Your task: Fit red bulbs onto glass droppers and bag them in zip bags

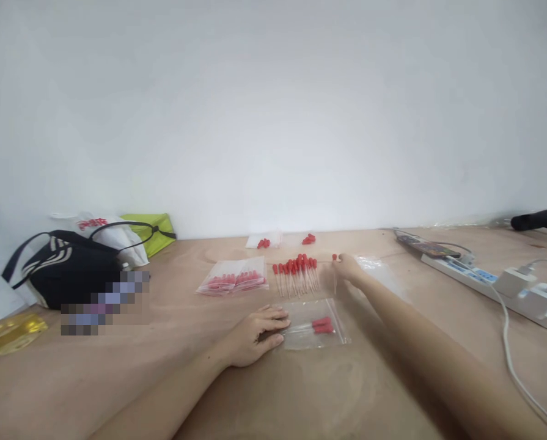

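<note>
Fingers apart, my left hand (260,333) rests on the table at the left end of a clear zip bag (301,339). Inside that bag lie a few thin sticks with red tips (323,325). My right hand (344,267) is farther forward, its fingers closed on a red-tipped stick (334,278). Just left of it, several more red-tipped sticks (298,272) are spread in a loose fan. Filled bags with pinkish-red contents (231,275) lie to the left of the fan. Another clear bag (378,269) is partly behind my right forearm.
Small bags with red pieces (263,243) lie near the wall. On the left are a black bag (71,269), a green bag (151,229) and a yellow bottle (14,335). A phone (426,245), power strip (488,281) and white cable (506,342) are on the right.
</note>
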Tool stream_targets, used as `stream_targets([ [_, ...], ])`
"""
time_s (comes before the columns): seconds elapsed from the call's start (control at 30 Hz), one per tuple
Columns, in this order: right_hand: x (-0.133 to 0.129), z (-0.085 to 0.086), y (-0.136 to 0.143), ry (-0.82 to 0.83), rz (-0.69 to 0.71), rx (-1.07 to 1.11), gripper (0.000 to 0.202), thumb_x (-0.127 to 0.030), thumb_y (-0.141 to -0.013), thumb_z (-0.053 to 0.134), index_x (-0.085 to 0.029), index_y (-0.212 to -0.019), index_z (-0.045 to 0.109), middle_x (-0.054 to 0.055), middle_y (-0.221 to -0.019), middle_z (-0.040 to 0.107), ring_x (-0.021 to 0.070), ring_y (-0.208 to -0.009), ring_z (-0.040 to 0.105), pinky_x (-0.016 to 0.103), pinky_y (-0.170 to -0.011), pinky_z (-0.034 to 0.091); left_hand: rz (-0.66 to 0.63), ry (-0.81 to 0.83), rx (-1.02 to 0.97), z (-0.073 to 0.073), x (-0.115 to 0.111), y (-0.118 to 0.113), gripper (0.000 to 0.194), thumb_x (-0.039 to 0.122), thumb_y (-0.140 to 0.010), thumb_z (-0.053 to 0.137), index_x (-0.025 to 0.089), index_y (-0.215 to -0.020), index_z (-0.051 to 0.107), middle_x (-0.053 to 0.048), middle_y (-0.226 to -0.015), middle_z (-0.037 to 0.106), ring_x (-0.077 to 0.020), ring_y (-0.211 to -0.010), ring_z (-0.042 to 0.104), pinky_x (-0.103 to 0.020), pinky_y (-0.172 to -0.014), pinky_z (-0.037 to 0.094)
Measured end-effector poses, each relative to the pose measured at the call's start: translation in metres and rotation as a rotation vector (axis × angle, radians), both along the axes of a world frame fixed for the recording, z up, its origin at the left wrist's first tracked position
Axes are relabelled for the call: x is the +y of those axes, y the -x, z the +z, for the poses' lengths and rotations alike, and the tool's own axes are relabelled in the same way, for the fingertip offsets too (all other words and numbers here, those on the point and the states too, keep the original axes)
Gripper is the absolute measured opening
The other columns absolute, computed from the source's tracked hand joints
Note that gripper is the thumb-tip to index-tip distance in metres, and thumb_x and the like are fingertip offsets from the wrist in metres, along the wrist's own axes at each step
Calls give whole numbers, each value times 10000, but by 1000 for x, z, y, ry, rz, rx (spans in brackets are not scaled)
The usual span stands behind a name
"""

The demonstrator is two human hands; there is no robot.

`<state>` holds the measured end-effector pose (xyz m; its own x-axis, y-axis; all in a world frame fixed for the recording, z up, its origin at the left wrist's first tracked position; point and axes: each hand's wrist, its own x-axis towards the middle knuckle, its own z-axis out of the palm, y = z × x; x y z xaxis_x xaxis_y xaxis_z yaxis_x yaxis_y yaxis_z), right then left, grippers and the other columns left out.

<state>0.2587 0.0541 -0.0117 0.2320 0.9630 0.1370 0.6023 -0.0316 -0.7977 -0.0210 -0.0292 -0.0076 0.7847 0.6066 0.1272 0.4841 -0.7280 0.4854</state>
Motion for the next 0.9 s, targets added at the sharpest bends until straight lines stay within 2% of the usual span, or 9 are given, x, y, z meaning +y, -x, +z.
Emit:
stream_targets([
  [0.17, -49, -9, -29, -34, 20, 315, 166, -247, -682, 362, -172, -767, 484, -32, -461, 447, 123, -439, 486, 231, -415, 377, 1, -24, -31, 2, -3, -3, 357, 263, -824, 468, 232, -1180, 480, -30, -1229, 493, -183, -1164, 398, -363, -1005, 269],
  [0.27, -69, -17, -33, -77, 3, 593, 176, -263, -645, 430, -187, -801, 457, -40, -492, 457, 110, -425, 484, 220, -385, 376, 29, -45, -86, 1, -3, -3, 326, 279, -808, 491, 210, -1125, 526, -51, -1200, 512, -191, -1128, 435, -336, -959, 334],
  [0.37, -76, -20, -29, -138, -32, 846, 202, -262, -594, 514, -201, -769, 434, -56, -509, 471, 99, -434, 493, 216, -404, 404, 49, -69, -174, -1, 1, -1, 299, 311, -790, 517, 184, -1056, 568, -72, -1138, 547, -190, -1058, 492, -314, -913, 379],
  [0.47, -77, -22, -25, -179, -61, 884, 268, -247, -579, 547, -205, -812, 422, -67, -519, 500, 106, -459, 520, 228, -438, 439, 39, -57, -201, -1, 3, 0, 310, 328, -777, 536, 185, -1050, 568, -68, -1107, 566, -186, -1035, 507, -306, -901, 386],
  [0.6, -78, -26, -26, -212, -153, 761, 363, -233, -587, 537, -223, -904, 360, -93, -491, 495, 126, -443, 534, 250, -433, 457, 18, -28, -133, 2, 0, -1, 319, 348, -763, 555, 207, -1048, 577, -56, -1087, 579, -188, -1020, 516, -315, -904, 375],
  [0.77, -82, -28, -17, -196, -117, 727, 366, -233, -602, 554, -231, -901, 343, -89, -518, 508, 131, -463, 552, 264, -454, 481, 20, -15, -104, 5, -2, -3, 335, 369, -760, 554, 213, -1056, 575, -50, -1096, 580, -200, -1041, 501, -331, -919, 355],
  [0.9, -90, -23, 1, -130, -86, 859, 321, -245, -625, 582, -230, -862, 365, -67, -558, 535, 132, -527, 582, 270, -516, 506, 45, -9, -77, 4, -2, -3, 371, 379, -763, 546, 214, -1095, 549, -48, -1137, 563, -210, -1074, 480, -345, -938, 337],
])
